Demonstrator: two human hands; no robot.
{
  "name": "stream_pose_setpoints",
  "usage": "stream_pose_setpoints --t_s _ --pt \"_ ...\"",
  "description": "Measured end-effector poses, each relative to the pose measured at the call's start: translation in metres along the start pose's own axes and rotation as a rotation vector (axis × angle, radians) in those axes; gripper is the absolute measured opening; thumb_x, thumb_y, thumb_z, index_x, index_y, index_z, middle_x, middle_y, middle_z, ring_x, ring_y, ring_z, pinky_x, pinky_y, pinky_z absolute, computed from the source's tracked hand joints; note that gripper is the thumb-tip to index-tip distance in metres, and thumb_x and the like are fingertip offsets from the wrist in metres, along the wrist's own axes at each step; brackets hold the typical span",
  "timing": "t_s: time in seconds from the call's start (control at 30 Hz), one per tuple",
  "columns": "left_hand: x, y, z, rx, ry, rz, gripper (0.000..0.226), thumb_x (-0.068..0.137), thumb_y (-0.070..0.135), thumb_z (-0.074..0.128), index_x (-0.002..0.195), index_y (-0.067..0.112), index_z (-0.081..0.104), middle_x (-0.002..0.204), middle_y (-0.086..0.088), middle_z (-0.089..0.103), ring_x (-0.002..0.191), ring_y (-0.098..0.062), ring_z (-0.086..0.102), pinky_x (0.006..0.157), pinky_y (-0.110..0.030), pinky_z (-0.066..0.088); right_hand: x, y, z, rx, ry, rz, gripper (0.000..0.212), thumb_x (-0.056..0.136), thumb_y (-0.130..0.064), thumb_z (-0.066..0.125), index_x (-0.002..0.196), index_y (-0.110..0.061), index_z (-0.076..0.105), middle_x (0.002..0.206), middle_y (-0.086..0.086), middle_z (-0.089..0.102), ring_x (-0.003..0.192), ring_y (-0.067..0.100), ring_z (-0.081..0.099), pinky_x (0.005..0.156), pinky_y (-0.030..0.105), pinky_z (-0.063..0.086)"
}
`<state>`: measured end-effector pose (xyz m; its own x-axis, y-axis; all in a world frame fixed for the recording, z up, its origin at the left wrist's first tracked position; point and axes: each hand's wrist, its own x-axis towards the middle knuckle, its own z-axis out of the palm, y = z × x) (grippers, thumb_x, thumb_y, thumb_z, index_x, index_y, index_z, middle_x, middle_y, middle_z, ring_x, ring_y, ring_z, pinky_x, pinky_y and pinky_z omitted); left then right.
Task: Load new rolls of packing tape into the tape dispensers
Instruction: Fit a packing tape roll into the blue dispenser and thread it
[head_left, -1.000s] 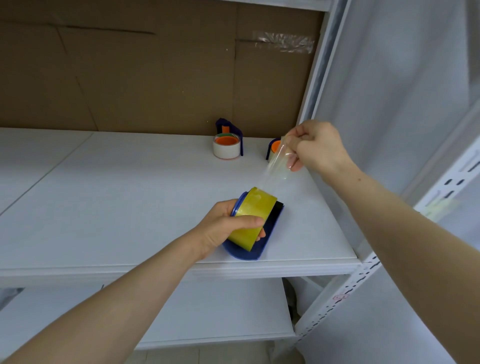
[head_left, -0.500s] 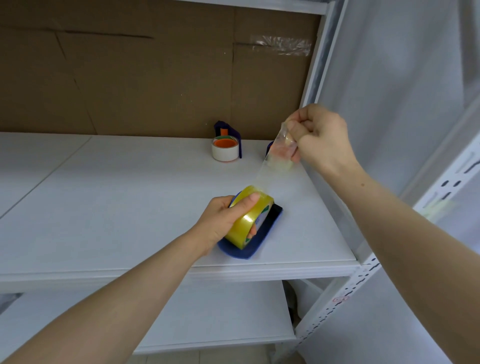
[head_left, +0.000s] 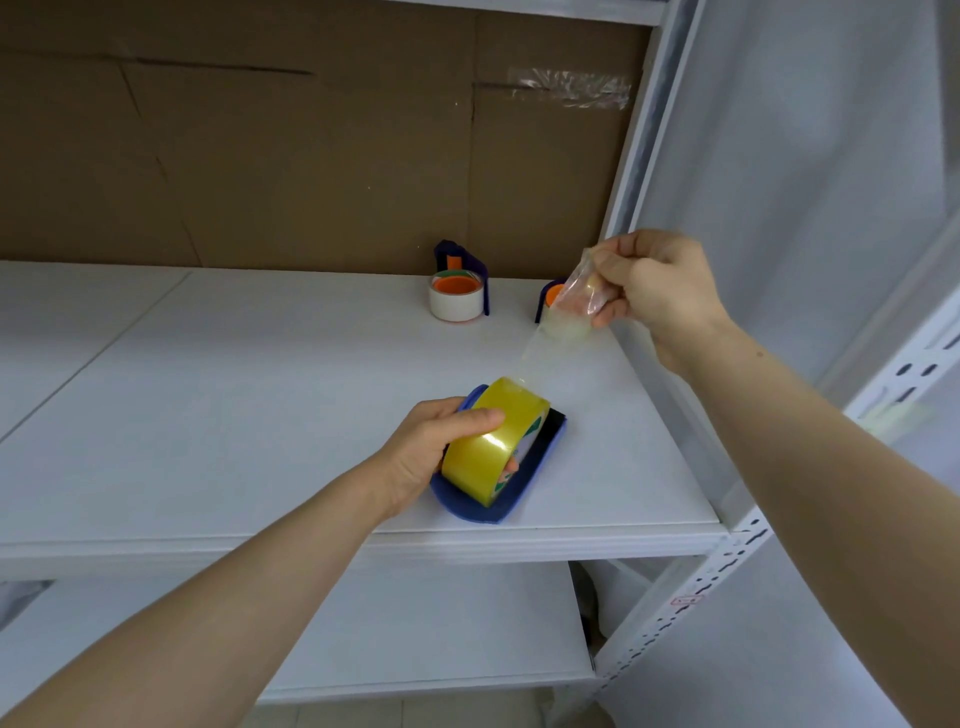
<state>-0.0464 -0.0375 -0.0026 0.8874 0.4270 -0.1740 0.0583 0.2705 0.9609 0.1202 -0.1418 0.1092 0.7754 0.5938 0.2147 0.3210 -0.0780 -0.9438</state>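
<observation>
A white shelf (head_left: 208, 415) runs across in front of a brown cardboard backing (head_left: 311, 156), and the work sits near its right front edge. There a blue tape dispenser (head_left: 524, 480) lies on the shelf with a yellow tape roll (head_left: 488, 452) in it, on edge. The left hand (head_left: 431, 452) is wrapped over the roll's near side, thumb across the top, pressing it down into the dispenser. From the roll's top a clear tape strip (head_left: 545, 343) stretches up and right to the right hand (head_left: 654, 291), which pinches the crumpled loose end between thumb and fingertips. The roll looks light and stiff, with a glossy, slippery face, so it is probably best gripped across its width or by the core. The strip is thin, limp and sticky; it seems likely to fold on itself unless kept taut and held only at its end. At the far edge stand a white tape roll (head_left: 456, 299) in a second dispenser (head_left: 470, 265) and a third dispenser (head_left: 548, 299), partly hidden.
</observation>
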Motion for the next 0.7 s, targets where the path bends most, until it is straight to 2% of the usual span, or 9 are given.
stream_pose_setpoints --t_s 0.07,0.17,0.27,0.33,0.4,0.47,0.57,0.7 --pt "0.0 -0.002 -0.001 0.021 0.033 0.011 0.032 0.069 0.031 0.068 0.086 0.005 0.067 0.075 -0.015 0.072 0.067 -0.025 0.069 0.062 -0.028 0.057 0.0 -0.002 0.004 0.01 -0.005 -0.003 0.017 0.092 -0.003 0.053 0.078 -0.01 0.06 0.062 0.01 0.06 0.047 0.02 0.058 0.045 0.025 0.05" --pt "0.001 -0.002 -0.001 -0.018 0.054 -0.001 0.033 0.07 0.036 0.074 0.087 0.009 0.07 0.083 -0.013 0.072 0.072 -0.023 0.07 0.064 -0.027 0.056 0.001 -0.002 0.006 0.058 -0.002 0.001 0.02 0.092 -0.001 0.052 0.076 -0.009 0.059 0.047 0.001 0.058 0.038 0.016 0.055 0.041 0.023 0.048" --pt "0.001 0.0 -0.002 -0.102 0.068 -0.045 0.042 0.07 0.042 0.063 0.098 0.012 0.07 0.096 -0.012 0.072 0.086 -0.023 0.068 0.076 -0.031 0.055 0.002 -0.001 0.007 0.09 0.005 0.027 0.018 0.092 -0.002 0.052 0.077 -0.009 0.059 0.051 0.004 0.058 0.037 0.014 0.055 0.043 0.025 0.049" --pt "0.0 0.004 -0.002 -0.112 0.062 -0.075 0.046 0.07 0.038 0.065 0.105 0.008 0.068 0.1 -0.014 0.07 0.09 -0.025 0.066 0.076 -0.032 0.055 0.003 -0.001 0.008 0.097 -0.002 0.041 0.017 0.093 -0.003 0.052 0.079 -0.009 0.058 0.058 0.008 0.058 0.039 0.014 0.056 0.046 0.026 0.052" --pt "0.0 0.008 -0.002 -0.133 0.053 -0.104 0.04 0.066 0.027 0.073 0.101 0.008 0.067 0.096 -0.012 0.069 0.085 -0.024 0.066 0.072 -0.029 0.055 0.003 -0.002 0.008 0.126 -0.015 0.061 0.015 0.094 -0.003 0.051 0.082 -0.009 0.058 0.054 0.007 0.06 0.042 0.014 0.057 0.05 0.027 0.054" --pt "0.001 0.01 0.0 -0.157 0.052 -0.108 0.032 0.064 0.02 0.067 0.094 0.009 0.065 0.093 -0.012 0.065 0.082 -0.023 0.063 0.071 -0.028 0.052 0.001 -0.006 0.009 0.21 -0.031 0.083 0.012 0.093 -0.003 0.051 0.085 -0.008 0.058 0.047 0.003 0.061 0.043 0.014 0.058 0.05 0.025 0.055" --pt "0.005 0.008 0.006 -0.167 0.093 -0.068 0.034 0.062 0.021 0.062 0.094 0.007 0.062 0.094 -0.016 0.061 0.083 -0.024 0.061 0.071 -0.029 0.051 -0.005 -0.015 0.013 0.337 -0.105 0.082 0.005 0.087 -0.001 0.058 0.087 -0.006 0.058 0.048 0.003 0.062 0.047 0.015 0.059 0.05 0.024 0.053" --pt "0.003 0.006 0.017 0.044 0.087 -0.014 0.038 0.057 0.018 0.085 0.092 0.016 0.069 0.096 -0.008 0.073 0.089 -0.023 0.069 0.083 -0.034 0.056 -0.011 -0.022 0.024 0.319 -0.194 0.014 0.019 0.078 0.004 0.069 0.086 -0.008 0.057 0.06 0.003 0.063 0.049 0.013 0.059 0.054 0.024 0.055"
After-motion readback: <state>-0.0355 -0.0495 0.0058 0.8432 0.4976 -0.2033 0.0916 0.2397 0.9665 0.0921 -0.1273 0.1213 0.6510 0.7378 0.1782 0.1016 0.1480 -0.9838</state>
